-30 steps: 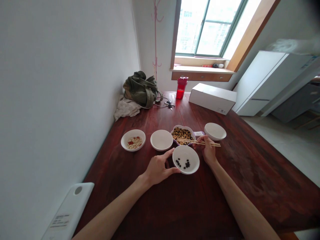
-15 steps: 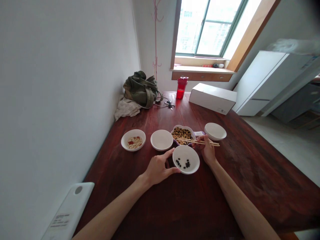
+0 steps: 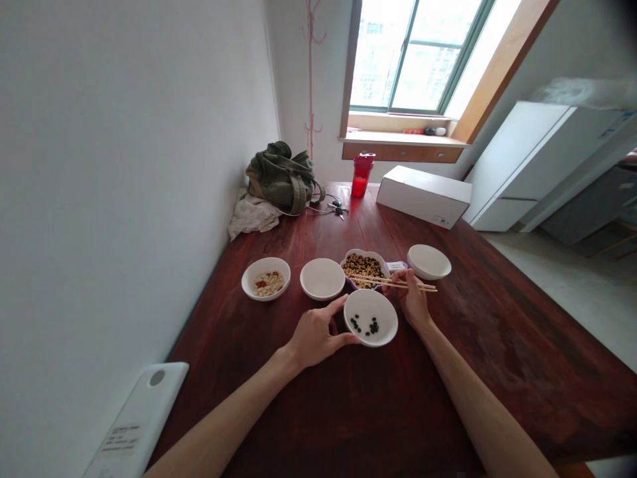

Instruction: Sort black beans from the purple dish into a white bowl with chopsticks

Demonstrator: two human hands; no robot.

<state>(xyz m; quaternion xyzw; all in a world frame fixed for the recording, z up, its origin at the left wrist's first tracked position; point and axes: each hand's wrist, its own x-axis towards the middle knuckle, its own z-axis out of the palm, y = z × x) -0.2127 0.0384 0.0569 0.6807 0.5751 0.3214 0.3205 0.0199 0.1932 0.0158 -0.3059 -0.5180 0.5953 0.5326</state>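
Note:
My left hand [image 3: 321, 332] grips the left side of a white bowl [image 3: 359, 304], thumb and fingers at its rim. Several black beans [image 3: 373, 326] lie in the bottom of that bowl. Wooden chopsticks [image 3: 423, 287] are held in my right hand [image 3: 411, 297], and their tips reach over a purple-edged, scalloped dish [image 3: 383, 263]. Mixed black and yellow beans [image 3: 365, 265] fill this dish, just behind the held bowl. Whether the tips pinch a bean is too small to tell.
Left of the dish stand a white bowl [image 3: 322, 279] and a bowl [image 3: 247, 285] with pale and red pieces. Another white bowl [image 3: 428, 261] is at right. Farther back are a bag [image 3: 279, 176], keys [image 3: 338, 210], a red bottle [image 3: 362, 176] and a white box [image 3: 423, 194].

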